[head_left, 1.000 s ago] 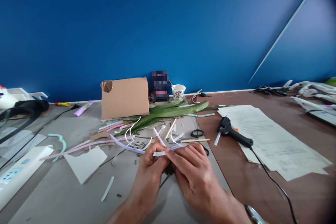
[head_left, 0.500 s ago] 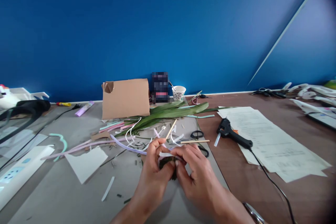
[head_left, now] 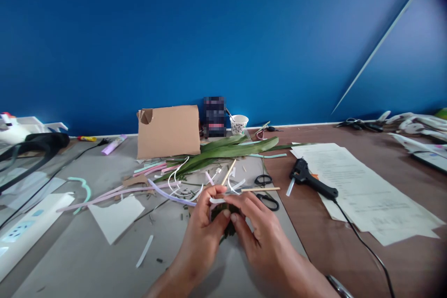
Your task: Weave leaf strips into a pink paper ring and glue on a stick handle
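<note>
Seemingly at the step of fitting a short white strip (head_left: pixel 217 200) against a small dark green bundle (head_left: pixel 229 230), low in the middle of the view, over the grey mat (head_left: pixel 98 260) on the desk (head_left: pixel 335 247). Grasping the bundle from both sides — left hand (head_left: pixel 206 226) and right hand (head_left: pixel 260 228) each closed in a pinching grip, thumb tips nearly meeting on the near face, forefingers up by the strip. Largely hidden behind the fingers, so impossible to tell how firmly joined. By judgement, calling for a steady pinch and even pressure along the strip. Just beyond the fingertips, cluttering any forward reach: a wooden stick (head_left: pixel 229 172), black-handled scissors (head_left: pixel 263 182) and a curved purple strip (head_left: pixel 171 198). Farther back, long green leaves (head_left: pixel 240 149) in front of a cardboard sheet (head_left: pixel 169 135) and a paper cup (head_left: pixel 239 125). To the right, a glue gun (head_left: pixel 316 184) partly over printed papers (head_left: pixel 363 191), its cord (head_left: pixel 363 237) trailing nearer; to the left, a white card (head_left: pixel 117 219) near a power strip (head_left: pixel 31 226).
</note>
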`<state>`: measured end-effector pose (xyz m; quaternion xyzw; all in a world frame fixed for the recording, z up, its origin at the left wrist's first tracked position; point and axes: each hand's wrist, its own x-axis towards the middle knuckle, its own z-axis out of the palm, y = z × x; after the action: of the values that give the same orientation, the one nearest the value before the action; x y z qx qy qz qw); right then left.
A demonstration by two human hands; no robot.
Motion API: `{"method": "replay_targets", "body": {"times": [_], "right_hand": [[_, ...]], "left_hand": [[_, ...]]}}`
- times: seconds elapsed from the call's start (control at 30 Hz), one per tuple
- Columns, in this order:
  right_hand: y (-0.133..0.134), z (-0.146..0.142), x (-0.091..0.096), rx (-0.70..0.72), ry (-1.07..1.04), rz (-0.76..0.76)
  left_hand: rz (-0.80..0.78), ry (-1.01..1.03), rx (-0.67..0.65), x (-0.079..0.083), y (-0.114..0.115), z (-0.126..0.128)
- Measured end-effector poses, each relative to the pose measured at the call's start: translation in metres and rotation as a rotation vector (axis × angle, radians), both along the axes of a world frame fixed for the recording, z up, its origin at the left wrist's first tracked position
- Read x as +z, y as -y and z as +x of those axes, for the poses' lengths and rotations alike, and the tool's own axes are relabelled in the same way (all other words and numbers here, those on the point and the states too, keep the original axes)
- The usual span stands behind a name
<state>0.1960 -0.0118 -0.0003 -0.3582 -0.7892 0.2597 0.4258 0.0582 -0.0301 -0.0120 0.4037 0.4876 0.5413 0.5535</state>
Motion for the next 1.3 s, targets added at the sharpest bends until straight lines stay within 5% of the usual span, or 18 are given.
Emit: {"method": "replay_targets", "body": {"times": [0.23, 0.4, 0.63, 0.87, 1.13, 1.3], "right_hand": [[0.000, 0.001, -0.002, -0.020, -0.101, -0.130], [-0.001, 0.005, -0.003, -0.035, -0.156, -0.215], [-0.004, 0.008, -0.002, -0.072, -0.139, -0.077], [-0.004, 0.009, -0.004, -0.062, -0.129, 0.006], [-0.006, 0.007, -0.002, -0.093, -0.214, -0.170], [-0.010, 0.010, -0.011, -0.049, -0.276, -0.280]], "left_hand": [[0.022, 0.150, -0.152, 0.001, 0.000, -0.002], [-0.002, 0.209, -0.110, 0.009, 0.000, -0.002], [-0.287, 0.563, -0.087, 0.029, -0.005, -0.002], [-0.432, 0.688, -0.139, 0.022, -0.002, -0.003], [-0.473, 0.709, -0.316, 0.024, -0.001, 0.001], [-0.404, 0.746, -0.253, 0.017, -0.004, 0.002]]}}
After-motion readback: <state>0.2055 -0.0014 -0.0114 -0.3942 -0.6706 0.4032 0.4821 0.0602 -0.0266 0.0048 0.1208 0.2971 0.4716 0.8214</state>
